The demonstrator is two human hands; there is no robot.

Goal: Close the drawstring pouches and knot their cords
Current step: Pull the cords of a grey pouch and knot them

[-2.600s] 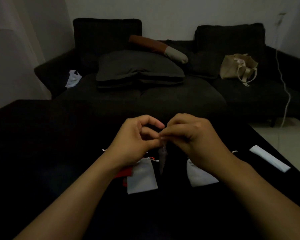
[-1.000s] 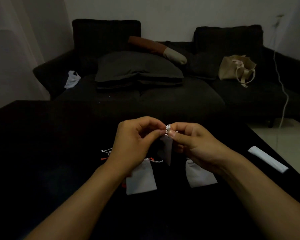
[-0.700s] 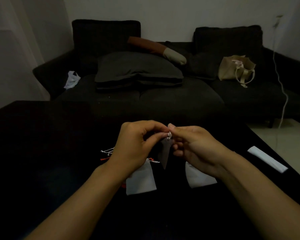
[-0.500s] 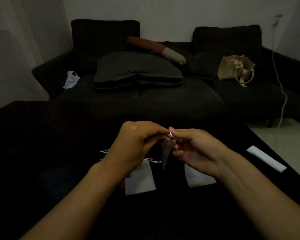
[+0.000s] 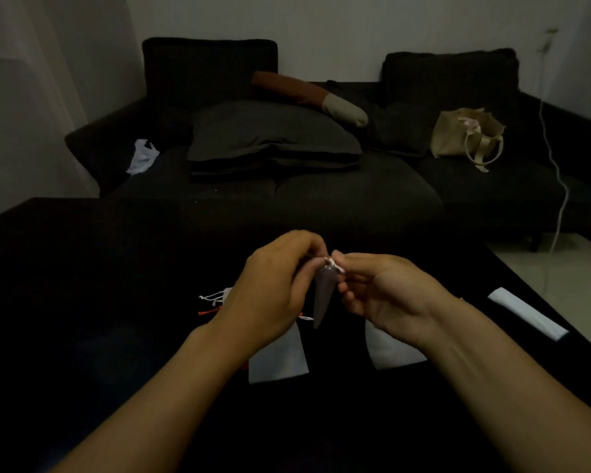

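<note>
A small grey drawstring pouch (image 5: 322, 295) hangs edge-on in the air above the black table (image 5: 82, 285). My left hand (image 5: 273, 295) and my right hand (image 5: 386, 291) both pinch its white cords (image 5: 334, 265) at the gathered top. On the table under my hands lie two white pouches, one (image 5: 280, 356) below the left hand and one (image 5: 389, 351) below the right wrist. More pouches with white and red cords (image 5: 214, 302) lie partly hidden behind my left hand, and a bit of red fabric shows under the left white pouch.
A white flat strip (image 5: 527, 317) lies near the table's right edge. Beyond the table stands a dark sofa (image 5: 321, 186) with cushions, a beige tote bag (image 5: 464, 138) and a white plastic bag (image 5: 142, 158). A white cable (image 5: 560, 186) hangs at the right.
The held pouch has turned from face-on to edge-on. My fingers have shifted around the cords at its top, and my right palm now faces more upward. The pouches on the table have not moved.
</note>
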